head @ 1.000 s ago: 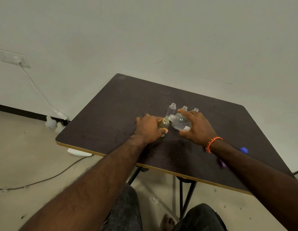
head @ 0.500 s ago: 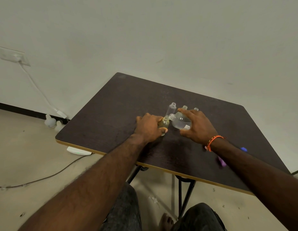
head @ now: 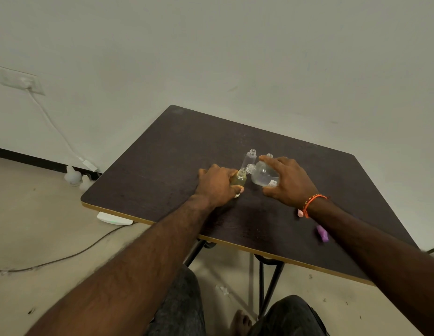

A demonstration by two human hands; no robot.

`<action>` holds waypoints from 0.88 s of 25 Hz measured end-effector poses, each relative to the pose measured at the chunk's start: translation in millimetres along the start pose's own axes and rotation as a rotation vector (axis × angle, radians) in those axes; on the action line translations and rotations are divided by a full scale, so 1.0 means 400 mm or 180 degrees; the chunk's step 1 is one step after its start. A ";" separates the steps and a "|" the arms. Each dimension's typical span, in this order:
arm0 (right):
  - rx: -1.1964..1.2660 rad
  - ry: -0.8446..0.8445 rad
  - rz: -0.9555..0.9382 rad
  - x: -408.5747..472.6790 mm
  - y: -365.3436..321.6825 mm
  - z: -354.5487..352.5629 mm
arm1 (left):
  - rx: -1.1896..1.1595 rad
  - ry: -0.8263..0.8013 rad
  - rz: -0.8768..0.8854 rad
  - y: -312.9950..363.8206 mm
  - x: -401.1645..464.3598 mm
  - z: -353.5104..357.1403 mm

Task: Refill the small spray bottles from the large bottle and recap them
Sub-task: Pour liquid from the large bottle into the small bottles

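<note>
On the dark table the left hand is curled around a small bottle of yellowish liquid, standing upright with its open neck at the top. The right hand grips the large bottle, fingers over its top and thumb under it, and holds it tipped on its side so that its mouth meets the neck of the small bottle. The large bottle is clear, with a little liquid pooled in its lower side and a white label near the thumb. Just behind the large bottle stand 2 more uncapped bottles: a tall clear bottle and another bottle of which only the neck shows above the fingers. An orange wristband circles the right wrist. Nearer the table's front edge than the large bottle, beside the right forearm, lie a pink cap and a purple cap.
</note>
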State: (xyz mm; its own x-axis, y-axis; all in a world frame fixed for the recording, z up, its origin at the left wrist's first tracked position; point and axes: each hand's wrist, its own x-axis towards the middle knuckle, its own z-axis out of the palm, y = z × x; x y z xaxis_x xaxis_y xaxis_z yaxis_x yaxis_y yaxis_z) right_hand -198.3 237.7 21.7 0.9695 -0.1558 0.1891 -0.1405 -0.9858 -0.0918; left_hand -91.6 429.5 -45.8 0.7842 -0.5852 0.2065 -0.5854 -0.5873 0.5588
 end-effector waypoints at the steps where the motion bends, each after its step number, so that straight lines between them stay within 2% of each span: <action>1: -0.0008 -0.0004 -0.0004 0.000 0.000 0.000 | 0.0006 0.0003 0.0006 0.000 0.000 0.000; 22: -0.0012 -0.0028 -0.0035 0.000 -0.004 -0.005 | 0.0029 0.0006 -0.0009 0.000 -0.001 0.002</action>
State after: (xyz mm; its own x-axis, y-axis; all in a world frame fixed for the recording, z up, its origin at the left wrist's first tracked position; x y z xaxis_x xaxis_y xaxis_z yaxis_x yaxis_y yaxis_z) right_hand -198.4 239.3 23.9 0.9727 -0.1444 0.1816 -0.1306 -0.9877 -0.0861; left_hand -92.0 429.0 -46.5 0.7863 -0.5825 0.2063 -0.5850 -0.5941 0.5521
